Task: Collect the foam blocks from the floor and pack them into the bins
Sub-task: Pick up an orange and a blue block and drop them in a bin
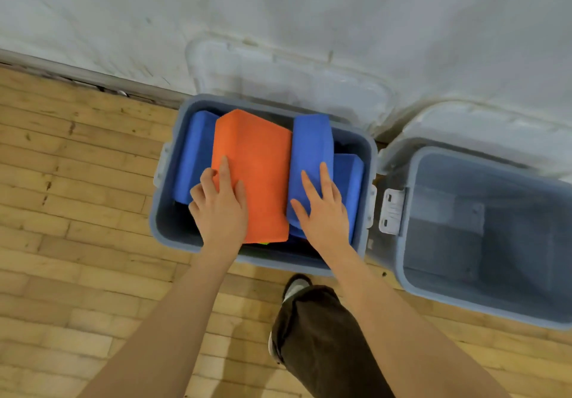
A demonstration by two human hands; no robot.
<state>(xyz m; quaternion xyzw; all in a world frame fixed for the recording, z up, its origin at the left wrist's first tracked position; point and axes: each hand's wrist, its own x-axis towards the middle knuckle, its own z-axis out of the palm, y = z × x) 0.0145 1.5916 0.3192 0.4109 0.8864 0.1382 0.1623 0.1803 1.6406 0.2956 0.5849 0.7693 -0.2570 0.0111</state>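
Observation:
A grey-blue bin [167, 230] stands on the wooden floor against the wall. An orange foam block [257, 162] lies in its middle, with a blue block [193, 149] to its left. Another blue block [312, 146] leans on the right, over a third blue block [351, 177]. My left hand [221, 208] lies flat on the near end of the orange block, fingers straight. Flat on the leaning blue block rests my right hand [323, 211], its fingers spread. A bit of green shows under the orange block's near edge.
A second grey-blue bin [408, 286] stands to the right, with nothing visible inside. Two pale lids [294, 78] lean against the white wall behind the bins. My leg in dark trousers [322, 335] and a shoe stand on the floor just before the first bin.

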